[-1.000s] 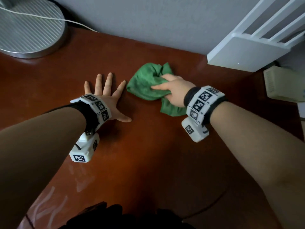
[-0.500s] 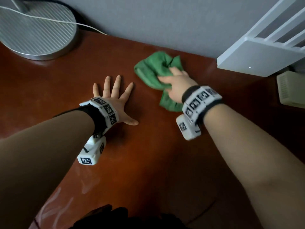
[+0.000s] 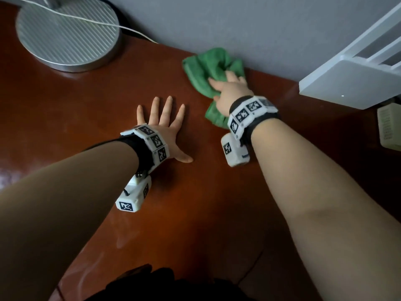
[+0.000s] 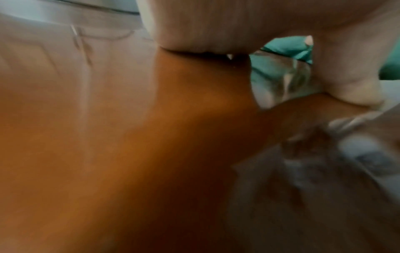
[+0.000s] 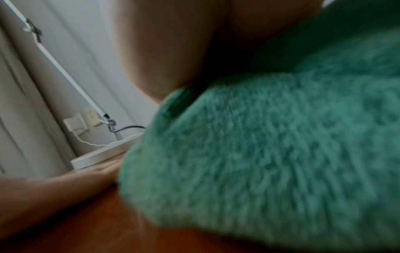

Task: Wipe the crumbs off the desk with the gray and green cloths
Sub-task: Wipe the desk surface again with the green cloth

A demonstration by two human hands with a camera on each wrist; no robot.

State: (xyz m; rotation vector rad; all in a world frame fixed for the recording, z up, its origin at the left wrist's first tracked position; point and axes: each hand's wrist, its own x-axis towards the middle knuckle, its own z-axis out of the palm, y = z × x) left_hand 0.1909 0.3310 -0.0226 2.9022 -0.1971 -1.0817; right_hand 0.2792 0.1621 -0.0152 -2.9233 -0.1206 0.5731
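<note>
The right hand (image 3: 230, 89) grips the bunched green cloth (image 3: 208, 70) against the red-brown table (image 3: 195, 203), close to the gray wall (image 3: 260, 29). The left hand (image 3: 162, 127) lies flat on the table, fingers spread, holding nothing, beside the cloth. A round lamp base (image 3: 67, 35) stands far left.

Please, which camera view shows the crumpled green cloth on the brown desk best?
The head view shows it best: the whole crumpled green cloth lies near the wall, gripped by the right hand. The right wrist view shows only its blurred fuzzy surface, filling the frame. The left wrist view shows small blurred green patches behind the left hand's fingers.
</note>
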